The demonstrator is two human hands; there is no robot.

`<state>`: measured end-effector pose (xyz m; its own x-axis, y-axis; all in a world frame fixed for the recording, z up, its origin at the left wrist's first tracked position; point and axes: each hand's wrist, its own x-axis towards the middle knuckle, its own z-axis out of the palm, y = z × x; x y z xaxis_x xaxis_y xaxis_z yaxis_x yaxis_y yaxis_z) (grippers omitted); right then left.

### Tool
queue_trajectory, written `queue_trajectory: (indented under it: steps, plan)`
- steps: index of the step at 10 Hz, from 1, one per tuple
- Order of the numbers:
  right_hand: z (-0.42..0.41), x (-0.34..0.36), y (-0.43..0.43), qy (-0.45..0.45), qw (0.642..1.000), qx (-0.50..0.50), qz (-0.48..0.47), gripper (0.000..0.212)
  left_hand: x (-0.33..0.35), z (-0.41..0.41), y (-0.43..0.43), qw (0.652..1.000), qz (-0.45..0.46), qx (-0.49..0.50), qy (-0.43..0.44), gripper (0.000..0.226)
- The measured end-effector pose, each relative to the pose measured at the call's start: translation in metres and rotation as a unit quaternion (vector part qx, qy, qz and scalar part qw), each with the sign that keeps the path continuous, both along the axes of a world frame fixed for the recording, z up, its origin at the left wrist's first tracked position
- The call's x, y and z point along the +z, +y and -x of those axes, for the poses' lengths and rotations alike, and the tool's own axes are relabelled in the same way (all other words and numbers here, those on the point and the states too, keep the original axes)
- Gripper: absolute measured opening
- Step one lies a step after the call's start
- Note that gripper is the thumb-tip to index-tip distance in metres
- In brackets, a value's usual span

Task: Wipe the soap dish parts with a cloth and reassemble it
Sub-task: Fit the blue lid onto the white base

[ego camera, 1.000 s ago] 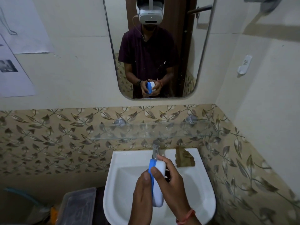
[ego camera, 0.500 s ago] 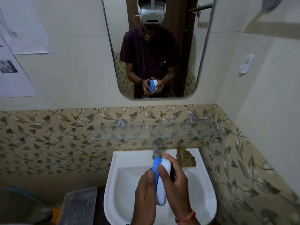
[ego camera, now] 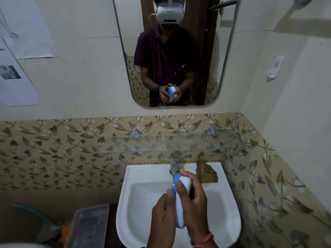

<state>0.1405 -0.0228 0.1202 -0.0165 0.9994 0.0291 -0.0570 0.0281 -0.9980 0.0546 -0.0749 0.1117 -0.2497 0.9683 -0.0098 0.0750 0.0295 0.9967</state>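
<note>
Raised slightly, both hands clasp smooth oval soap dish (ego camera: 180,203).

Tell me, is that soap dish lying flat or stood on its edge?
On edge. The soap dish stands nearly upright over the sink, blue rim facing left, clasped between the left hand and right hand.

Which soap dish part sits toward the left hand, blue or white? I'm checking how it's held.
The blue part, a thin band edging the soap dish's left side beside the left hand. The bulkier white part lies under the right hand.
</note>
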Motion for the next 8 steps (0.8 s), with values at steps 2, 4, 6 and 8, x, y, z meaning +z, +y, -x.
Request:
queue_trajectory:
  steps: [2,4,6,8]
  plan:
    - [-0.001,-0.002,0.01,0.004,1.0,0.01,0.029,0.031,0.021,0.004,-0.002,0.996,0.009,-0.07,-0.052,0.037]
    - [-0.003,-0.002,0.024,0.059,0.988,-0.032,0.142,0.044,-0.003,0.01,0.007,0.996,-0.006,0.032,-0.088,0.063]
    - [-0.025,-0.011,0.028,0.122,0.982,0.025,0.142,0.022,0.003,0.025,0.023,0.973,0.013,0.137,-0.186,0.049]
    - [-0.034,-0.018,0.024,0.108,0.984,0.011,0.142,0.029,0.002,0.036,0.031,0.983,0.006,0.146,-0.111,0.037]
